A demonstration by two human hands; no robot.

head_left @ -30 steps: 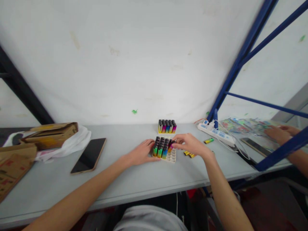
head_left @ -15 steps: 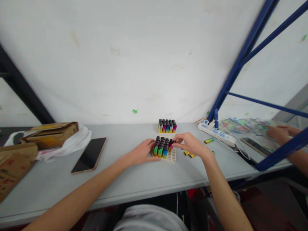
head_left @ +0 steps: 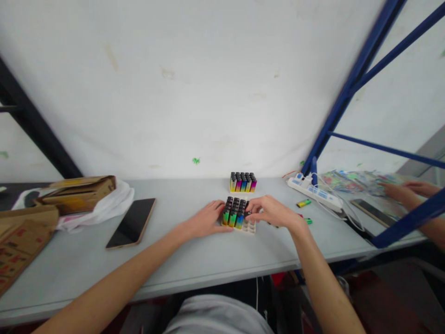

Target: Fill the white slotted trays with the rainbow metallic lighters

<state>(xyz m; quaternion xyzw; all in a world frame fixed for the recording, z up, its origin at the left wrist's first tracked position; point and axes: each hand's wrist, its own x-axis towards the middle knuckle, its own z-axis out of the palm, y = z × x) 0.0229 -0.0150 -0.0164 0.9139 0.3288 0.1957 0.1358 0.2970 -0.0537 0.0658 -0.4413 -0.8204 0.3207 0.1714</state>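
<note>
A white tray with holes [head_left: 249,228] holds rows of upright lighters [head_left: 232,218] with black tops and green, yellow and blue bodies. My left hand [head_left: 207,219] wraps around the tray's left side, its thumb along the front edge. At the right end of the filled rows, my right hand [head_left: 269,211] pinches a lighter [head_left: 248,214] by its black top. My fingers hide most of that lighter's body. Holes in the tray's front right corner stand bare. Behind it, close to the wall, sits a second group of upright lighters [head_left: 243,182].
Loose lighters [head_left: 303,203] lie right of my right hand. Farther right are a power strip [head_left: 314,192], a blue metal frame [head_left: 342,99] and another person's hands [head_left: 399,191]. On the left lie a phone [head_left: 131,223], cardboard boxes [head_left: 78,197] and a white plastic bag [head_left: 120,199].
My right hand has moved slightly left and down over the tray; the purple lighter in its fingers is now mostly hidden. My left hand stays at the tray's left side.
</note>
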